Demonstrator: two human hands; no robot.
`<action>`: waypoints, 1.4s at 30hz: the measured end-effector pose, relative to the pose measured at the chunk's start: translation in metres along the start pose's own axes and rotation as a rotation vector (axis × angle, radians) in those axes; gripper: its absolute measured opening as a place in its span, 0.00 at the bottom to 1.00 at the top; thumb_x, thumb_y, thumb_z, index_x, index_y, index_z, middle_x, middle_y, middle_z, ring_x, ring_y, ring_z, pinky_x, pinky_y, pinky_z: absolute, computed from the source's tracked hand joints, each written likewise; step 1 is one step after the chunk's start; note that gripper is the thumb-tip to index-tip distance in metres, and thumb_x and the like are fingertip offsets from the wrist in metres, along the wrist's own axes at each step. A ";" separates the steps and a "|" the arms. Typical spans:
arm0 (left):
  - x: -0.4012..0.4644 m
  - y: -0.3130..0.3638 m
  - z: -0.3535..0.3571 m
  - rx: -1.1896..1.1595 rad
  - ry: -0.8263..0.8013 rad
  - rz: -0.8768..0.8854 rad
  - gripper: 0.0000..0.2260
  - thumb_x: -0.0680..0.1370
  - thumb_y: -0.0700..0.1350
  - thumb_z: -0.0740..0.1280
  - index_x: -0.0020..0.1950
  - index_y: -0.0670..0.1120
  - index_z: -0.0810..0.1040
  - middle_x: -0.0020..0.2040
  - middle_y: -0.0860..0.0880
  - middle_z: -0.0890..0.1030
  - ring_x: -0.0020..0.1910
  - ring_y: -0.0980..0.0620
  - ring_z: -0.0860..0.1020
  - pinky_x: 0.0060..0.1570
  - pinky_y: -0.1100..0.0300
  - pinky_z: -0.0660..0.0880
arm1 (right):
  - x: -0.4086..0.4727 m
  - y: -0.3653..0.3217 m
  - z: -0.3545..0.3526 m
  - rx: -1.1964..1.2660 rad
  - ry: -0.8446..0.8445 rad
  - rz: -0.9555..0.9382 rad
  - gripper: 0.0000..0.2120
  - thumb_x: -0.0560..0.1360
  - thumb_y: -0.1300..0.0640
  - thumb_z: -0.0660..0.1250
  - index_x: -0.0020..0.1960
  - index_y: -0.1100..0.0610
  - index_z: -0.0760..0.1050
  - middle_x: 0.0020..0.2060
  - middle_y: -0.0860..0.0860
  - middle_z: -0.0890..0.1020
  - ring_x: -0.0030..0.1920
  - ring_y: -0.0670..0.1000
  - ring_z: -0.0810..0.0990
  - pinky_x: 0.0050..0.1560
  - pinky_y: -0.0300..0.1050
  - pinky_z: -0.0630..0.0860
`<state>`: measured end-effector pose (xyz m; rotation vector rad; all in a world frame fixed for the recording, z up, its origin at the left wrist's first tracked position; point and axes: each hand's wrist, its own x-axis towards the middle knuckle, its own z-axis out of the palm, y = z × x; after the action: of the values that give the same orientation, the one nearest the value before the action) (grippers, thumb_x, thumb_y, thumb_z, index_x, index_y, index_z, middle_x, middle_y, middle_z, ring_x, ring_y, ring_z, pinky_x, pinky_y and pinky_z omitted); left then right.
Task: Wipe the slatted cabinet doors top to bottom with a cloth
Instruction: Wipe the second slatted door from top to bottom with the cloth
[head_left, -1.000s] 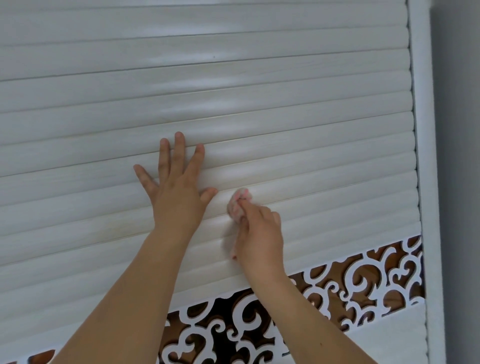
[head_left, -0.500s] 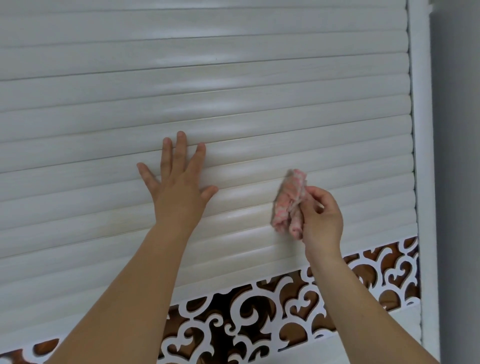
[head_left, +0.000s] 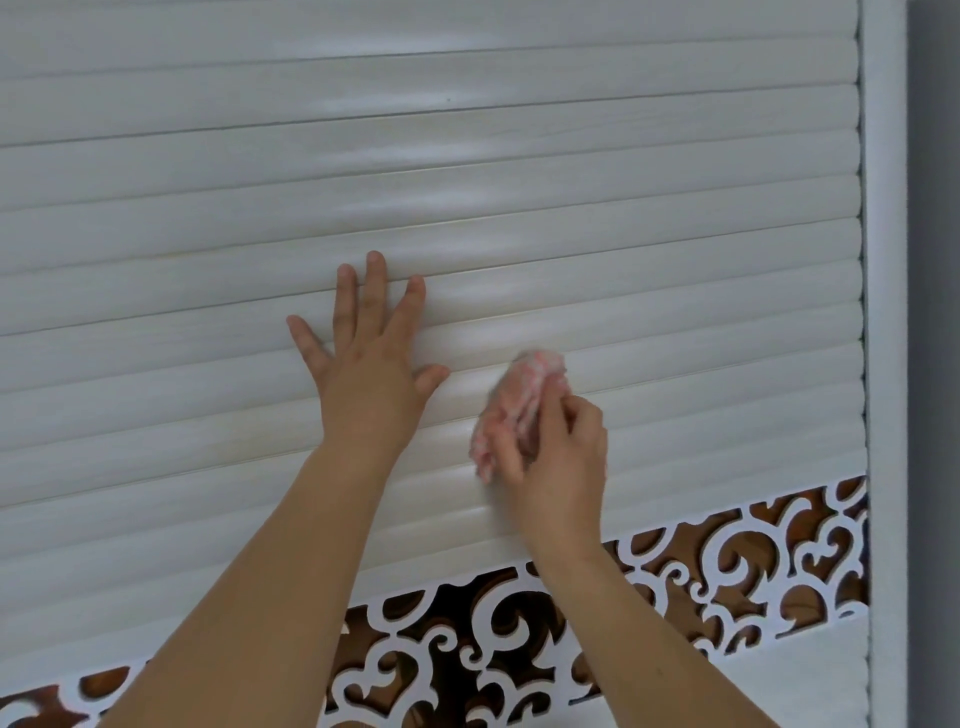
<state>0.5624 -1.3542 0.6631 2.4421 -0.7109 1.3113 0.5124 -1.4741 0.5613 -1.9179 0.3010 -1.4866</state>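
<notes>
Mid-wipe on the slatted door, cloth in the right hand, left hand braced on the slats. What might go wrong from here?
1. The cloth is bunched into a wad in the right hand, so it may skim the slat crests and miss the grooves.
2. The left hand lies flat on the slats; it may leave prints, and the patch beneath it could go unwiped.
3. Lower down, the cloth could snag on the scrollwork panel.

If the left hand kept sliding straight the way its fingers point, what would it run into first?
The left hand lies flat on the slats, fingers pointing up the door. Sliding on, it would meet only more slats; nothing else shows in that line up to the picture's top edge. The cloth sits off to its right.
</notes>
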 end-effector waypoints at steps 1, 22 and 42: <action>0.000 -0.001 -0.001 -0.002 -0.004 0.002 0.36 0.75 0.55 0.66 0.77 0.56 0.49 0.77 0.52 0.37 0.75 0.51 0.35 0.68 0.36 0.37 | -0.004 -0.004 0.006 -0.062 0.015 -0.060 0.29 0.73 0.46 0.68 0.70 0.57 0.67 0.59 0.56 0.71 0.57 0.55 0.72 0.56 0.46 0.71; -0.004 -0.010 -0.002 -0.036 0.026 0.025 0.27 0.79 0.54 0.59 0.76 0.58 0.53 0.78 0.53 0.41 0.75 0.53 0.39 0.67 0.34 0.38 | 0.034 0.008 -0.031 0.296 0.093 0.172 0.10 0.78 0.65 0.60 0.56 0.54 0.75 0.46 0.46 0.67 0.36 0.40 0.76 0.40 0.38 0.79; -0.024 0.089 0.071 -0.032 0.210 0.245 0.23 0.75 0.46 0.55 0.70 0.45 0.69 0.72 0.48 0.67 0.72 0.49 0.60 0.65 0.29 0.49 | 0.066 0.066 -0.094 0.329 -0.087 0.045 0.11 0.78 0.67 0.62 0.55 0.54 0.75 0.42 0.42 0.69 0.34 0.31 0.76 0.32 0.25 0.72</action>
<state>0.5523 -1.4541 0.6049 2.2018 -0.9883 1.6034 0.4607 -1.5945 0.5806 -1.6939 0.0538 -1.3263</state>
